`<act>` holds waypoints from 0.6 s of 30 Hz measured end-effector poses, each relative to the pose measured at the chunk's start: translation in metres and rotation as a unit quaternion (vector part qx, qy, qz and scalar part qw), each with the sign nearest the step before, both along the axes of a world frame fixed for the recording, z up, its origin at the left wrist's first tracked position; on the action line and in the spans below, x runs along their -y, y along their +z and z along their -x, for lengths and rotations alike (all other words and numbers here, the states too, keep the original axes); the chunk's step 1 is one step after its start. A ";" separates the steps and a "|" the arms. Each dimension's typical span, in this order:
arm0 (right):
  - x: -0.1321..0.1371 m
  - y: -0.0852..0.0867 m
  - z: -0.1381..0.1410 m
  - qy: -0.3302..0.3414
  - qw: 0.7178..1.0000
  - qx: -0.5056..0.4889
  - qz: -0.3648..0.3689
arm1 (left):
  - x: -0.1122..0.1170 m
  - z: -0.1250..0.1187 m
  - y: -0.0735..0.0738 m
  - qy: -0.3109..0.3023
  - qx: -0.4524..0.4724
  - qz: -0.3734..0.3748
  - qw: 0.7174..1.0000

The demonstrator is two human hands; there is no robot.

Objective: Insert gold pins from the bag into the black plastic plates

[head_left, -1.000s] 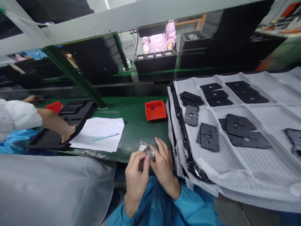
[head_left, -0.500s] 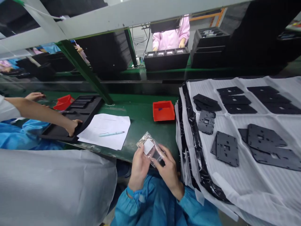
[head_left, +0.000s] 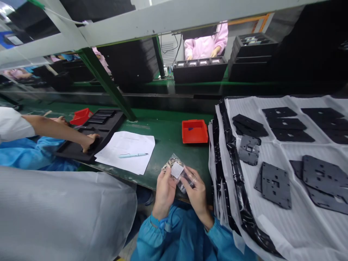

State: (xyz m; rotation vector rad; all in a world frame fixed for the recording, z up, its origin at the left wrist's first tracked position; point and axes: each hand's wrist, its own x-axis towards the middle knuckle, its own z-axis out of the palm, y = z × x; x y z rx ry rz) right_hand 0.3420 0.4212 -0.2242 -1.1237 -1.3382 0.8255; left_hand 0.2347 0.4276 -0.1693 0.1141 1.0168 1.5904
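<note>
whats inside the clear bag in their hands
The clear plastic bag holds small speckled pieces at its top end; a white label, the left hand and right hand cover the rest.

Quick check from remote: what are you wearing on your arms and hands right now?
The left hand and right hand are bare, with no gloves. The left sleeve and right sleeve are bright blue smock fabric; the left cuff has a darker blue strap.

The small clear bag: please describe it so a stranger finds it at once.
Left of the black plates, at the green workbench's front edge, the left hand and right hand meet. Between them is a clear plastic bag with a white label, unlike the plates.
</note>
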 end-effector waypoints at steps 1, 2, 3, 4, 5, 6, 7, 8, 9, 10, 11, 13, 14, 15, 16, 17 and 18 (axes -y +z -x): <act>-0.001 -0.001 0.000 0.008 1.000 -0.023 0.012 | -0.001 0.001 -0.001 -0.002 -0.009 -0.012 1.000; -0.003 -0.001 0.000 0.018 0.999 -0.042 0.025 | -0.001 0.001 -0.001 -0.005 -0.016 -0.021 1.000; -0.004 -0.002 0.000 0.028 0.997 -0.055 0.036 | -0.002 0.002 -0.002 -0.007 -0.023 -0.027 0.999; -0.005 -0.003 0.001 0.038 0.996 -0.064 0.048 | -0.003 0.002 -0.002 -0.006 -0.032 -0.027 0.999; -0.006 -0.003 0.002 0.044 0.995 -0.069 0.061 | -0.005 0.002 -0.003 -0.002 -0.042 -0.024 0.999; -0.007 -0.004 0.003 0.049 0.994 -0.071 0.074 | -0.006 0.002 -0.004 0.003 -0.052 -0.021 0.998; -0.007 -0.004 0.004 0.051 0.992 -0.073 0.089 | -0.007 0.002 -0.004 0.009 -0.062 -0.019 0.998; -0.008 -0.005 0.005 0.051 0.990 -0.077 0.107 | -0.008 0.002 -0.005 0.016 -0.072 -0.019 0.997; -0.008 -0.005 0.006 0.050 0.988 -0.081 0.124 | -0.009 0.002 -0.005 0.019 -0.082 -0.022 0.996; -0.008 -0.006 0.007 0.046 0.985 -0.086 0.140 | -0.010 0.002 -0.005 0.017 -0.092 -0.026 0.995; -0.008 -0.006 0.008 0.038 0.983 -0.092 0.153 | -0.010 0.002 -0.005 0.011 -0.102 -0.030 0.994; -0.008 -0.006 0.009 0.021 0.980 -0.102 0.167 | -0.012 0.003 -0.004 -0.005 -0.131 -0.035 0.991; -0.008 -0.006 0.009 0.016 0.979 -0.105 0.172 | -0.012 0.004 -0.004 -0.012 -0.148 -0.035 0.988; -0.008 -0.005 0.010 0.015 0.978 -0.107 0.176 | -0.013 0.005 -0.003 -0.016 -0.167 -0.035 0.985; -0.008 -0.004 0.010 0.017 0.978 -0.110 0.179 | -0.013 0.007 -0.002 -0.015 -0.188 -0.034 0.981; -0.008 -0.003 0.011 0.018 0.977 -0.111 0.181 | -0.014 0.008 -0.001 -0.014 -0.210 -0.034 0.977; -0.008 -0.003 0.011 0.017 0.977 -0.111 0.180 | -0.014 0.010 0.000 -0.014 -0.231 -0.034 0.972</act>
